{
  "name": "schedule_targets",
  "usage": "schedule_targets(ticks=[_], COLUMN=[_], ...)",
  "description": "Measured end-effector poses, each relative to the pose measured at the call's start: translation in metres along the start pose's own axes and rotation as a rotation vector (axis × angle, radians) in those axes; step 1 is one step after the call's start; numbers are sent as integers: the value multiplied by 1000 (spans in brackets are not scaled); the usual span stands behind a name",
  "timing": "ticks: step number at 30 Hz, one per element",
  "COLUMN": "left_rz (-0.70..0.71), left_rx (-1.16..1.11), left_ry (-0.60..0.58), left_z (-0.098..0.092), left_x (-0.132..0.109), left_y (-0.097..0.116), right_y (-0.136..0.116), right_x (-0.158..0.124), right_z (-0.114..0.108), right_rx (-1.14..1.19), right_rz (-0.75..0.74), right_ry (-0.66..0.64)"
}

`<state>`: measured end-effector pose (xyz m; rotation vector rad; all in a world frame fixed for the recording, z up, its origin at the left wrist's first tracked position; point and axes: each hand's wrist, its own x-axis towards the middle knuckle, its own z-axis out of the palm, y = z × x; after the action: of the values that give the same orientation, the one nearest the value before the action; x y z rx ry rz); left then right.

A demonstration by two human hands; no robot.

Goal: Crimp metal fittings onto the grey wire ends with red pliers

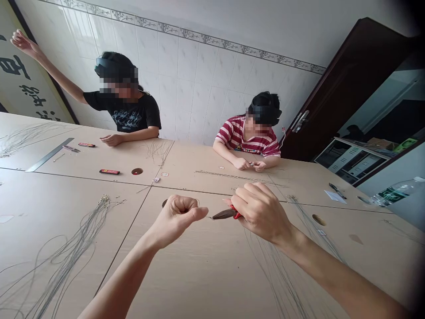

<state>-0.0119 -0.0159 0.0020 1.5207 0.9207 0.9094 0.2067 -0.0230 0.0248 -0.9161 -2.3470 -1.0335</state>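
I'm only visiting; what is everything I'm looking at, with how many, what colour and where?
Table: one, light tan, across the view
Co-workers: two, black shirt and red-white stripes, far side
Headsets: two, dark, on the co-workers
Wire bunches: several, grey, about the table
Small cases: two, red and black, left
Metal strip: one, grey, left
Bottle: one, clear with green label, right
Pen: one, dark, right
Door: one, dark brown, right
Banner: one, pale with black characters, left
Pliers: one, red and dark, centre
Left hand: one, bare, centre, grip closed
Right hand: one, bare, right of centre, grip around the pliers
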Motion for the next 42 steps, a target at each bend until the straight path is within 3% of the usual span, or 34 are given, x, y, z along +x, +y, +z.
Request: schedule_targets(ticks=[6,18,25,34,42], left_rz=[10,-34,-38,-44,-85], left_rx=[-215,-291,-269,-26,-107], left_ry=[1,5,4,-144,-10], left_z=[5,7,5,-7,2], left_x=[-1,-4,-5,-12,-14], left_y=[-2,0,-1,-11,-5], right_y=[-2,-2,-2,-1,-7], right_x=[-1,-3,-5,-8,-9], right_z=[-4,-5,-2,0,3], right_rx=[-13,-14,0,0,132], right_rz=[-9,-10,-5,59,174], right_ry=[8,13,16,33,30])
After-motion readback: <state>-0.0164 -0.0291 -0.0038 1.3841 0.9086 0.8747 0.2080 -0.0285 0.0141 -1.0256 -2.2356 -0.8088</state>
